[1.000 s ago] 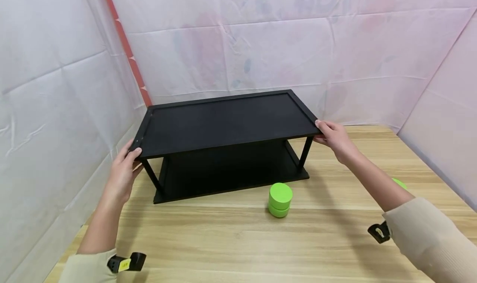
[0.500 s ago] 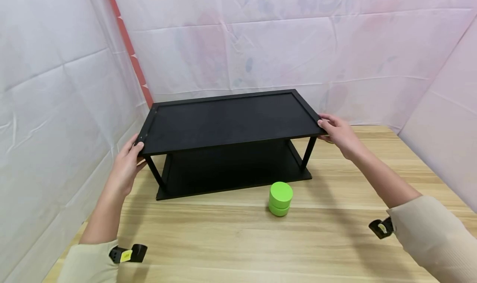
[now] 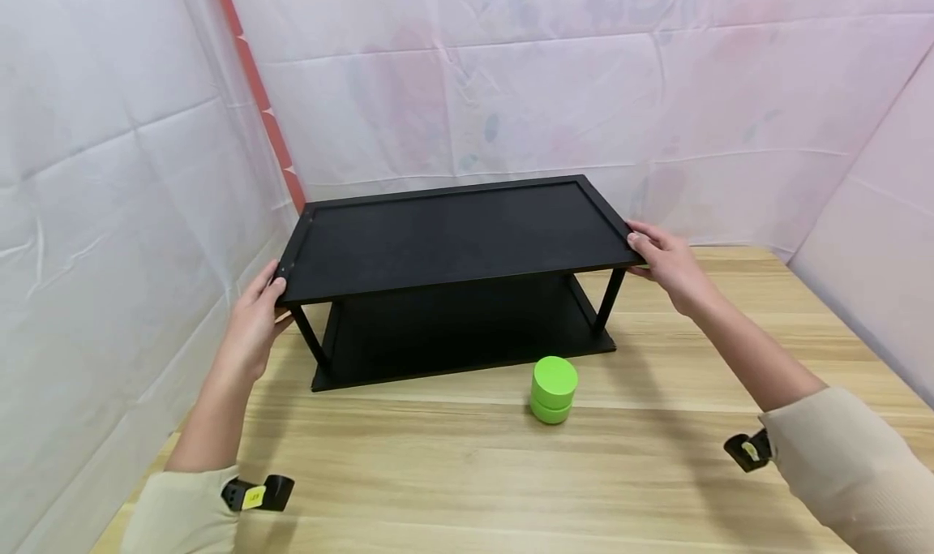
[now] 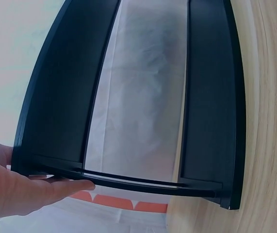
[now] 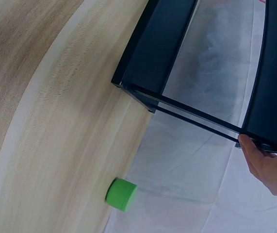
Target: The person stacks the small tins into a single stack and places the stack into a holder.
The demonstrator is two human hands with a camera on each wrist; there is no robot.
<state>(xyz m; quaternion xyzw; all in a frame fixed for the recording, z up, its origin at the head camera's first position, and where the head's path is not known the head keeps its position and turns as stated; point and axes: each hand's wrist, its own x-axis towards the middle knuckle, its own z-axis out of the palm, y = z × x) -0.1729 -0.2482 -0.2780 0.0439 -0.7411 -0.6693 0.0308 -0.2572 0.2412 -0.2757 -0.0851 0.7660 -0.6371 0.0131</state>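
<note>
A black two-tier shelf [image 3: 460, 234] stands on the wooden table, its upper board held up by thin posts. My left hand [image 3: 251, 319] grips the upper board's left end near the front corner, thumb on top and fingers beneath. At the opposite end, my right hand [image 3: 670, 268] holds the board's right edge the same way. The left wrist view shows the left hand [image 4: 19, 187] at the shelf's end frame; in the right wrist view, the right hand [image 5: 267, 167] pinches the board's corner. Both tiers bear nothing visible.
A green round lidded container [image 3: 554, 389] stands just in front of the shelf's lower board, right of centre. One green container [image 5: 121, 194] shows in the right wrist view. White cloth walls [image 3: 467, 108] enclose the table [image 3: 438, 465] behind and at both sides.
The shelf and both hands sit slightly further right in view, partly because the view itself has shifted. A green edge behind the right forearm has gone out of sight. Both grips stay the same.
</note>
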